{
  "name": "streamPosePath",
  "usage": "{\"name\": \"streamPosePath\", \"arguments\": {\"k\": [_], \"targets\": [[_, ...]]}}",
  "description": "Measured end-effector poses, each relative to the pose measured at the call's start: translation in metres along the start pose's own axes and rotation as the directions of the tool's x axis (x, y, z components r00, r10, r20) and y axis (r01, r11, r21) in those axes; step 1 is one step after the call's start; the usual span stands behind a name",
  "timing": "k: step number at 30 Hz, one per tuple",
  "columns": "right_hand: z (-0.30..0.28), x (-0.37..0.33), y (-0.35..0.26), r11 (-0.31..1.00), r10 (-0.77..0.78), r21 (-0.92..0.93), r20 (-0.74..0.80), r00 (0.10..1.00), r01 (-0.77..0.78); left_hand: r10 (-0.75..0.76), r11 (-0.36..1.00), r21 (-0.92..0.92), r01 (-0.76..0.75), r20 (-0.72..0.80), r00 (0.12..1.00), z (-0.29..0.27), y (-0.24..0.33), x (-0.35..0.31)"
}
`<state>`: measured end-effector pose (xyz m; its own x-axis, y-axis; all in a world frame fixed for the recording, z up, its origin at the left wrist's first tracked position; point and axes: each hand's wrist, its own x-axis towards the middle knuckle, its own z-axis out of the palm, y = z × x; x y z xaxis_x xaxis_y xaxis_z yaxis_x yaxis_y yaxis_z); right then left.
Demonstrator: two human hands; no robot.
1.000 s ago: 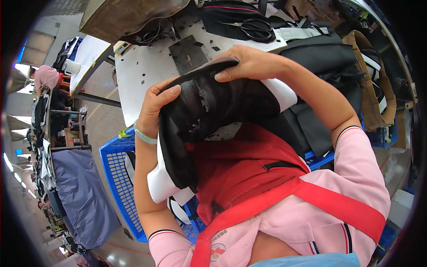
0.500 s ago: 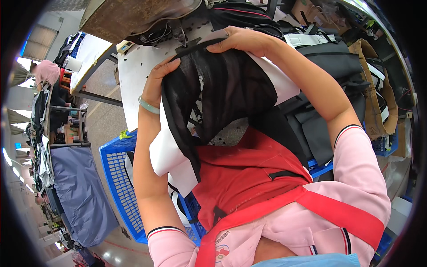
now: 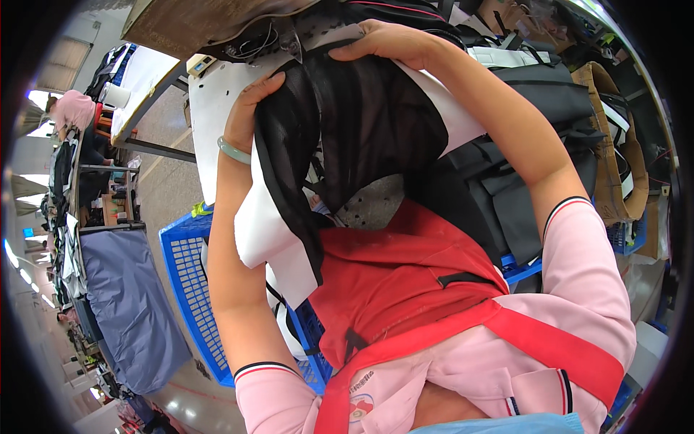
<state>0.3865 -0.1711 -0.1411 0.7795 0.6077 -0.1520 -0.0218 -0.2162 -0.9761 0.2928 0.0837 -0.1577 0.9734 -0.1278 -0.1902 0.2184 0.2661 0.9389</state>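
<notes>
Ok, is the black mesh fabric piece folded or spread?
Spread, though rippled: the left hand and right hand grip its edge well apart, and the black mesh fabric drapes below.

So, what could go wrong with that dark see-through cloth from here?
The black mesh hangs in loose folds from the left grip and the right grip, so it might crease or bunch up. Its far edge looks close to the loose wires beneath the brown casing, where it could perhaps snag. The white flap dangles near the blue crate and might catch on it.
</notes>
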Motion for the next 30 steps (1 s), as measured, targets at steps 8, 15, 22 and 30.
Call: {"name": "streamPosePath", "arguments": {"k": [8,15,22,30], "targets": [[-0.02,-0.028,-0.009,0.986,-0.128,0.122,0.082,0.988,0.117,-0.007,0.985,-0.175,-0.006,-0.074,0.997,-0.005,0.006,-0.031],[-0.063,-0.254,0.132,0.708,0.677,-0.352,0.585,0.446,-0.613,-0.073,0.897,-0.438,0.056,-0.022,0.997,0.038,-0.026,-0.074],[-0.07,-0.599,0.278,-0.13,0.846,-0.276,0.47,-0.251,-0.952,0.023,0.918,-0.39,-0.069,-0.121,0.992,0.093,-0.084,-0.079],[-0.035,-0.42,0.268,0.726,0.455,-0.475,-0.21,0.866,-0.497,0.34,0.432,0.873,-0.226,0.075,0.938,0.081,-0.191,-0.108]]}}
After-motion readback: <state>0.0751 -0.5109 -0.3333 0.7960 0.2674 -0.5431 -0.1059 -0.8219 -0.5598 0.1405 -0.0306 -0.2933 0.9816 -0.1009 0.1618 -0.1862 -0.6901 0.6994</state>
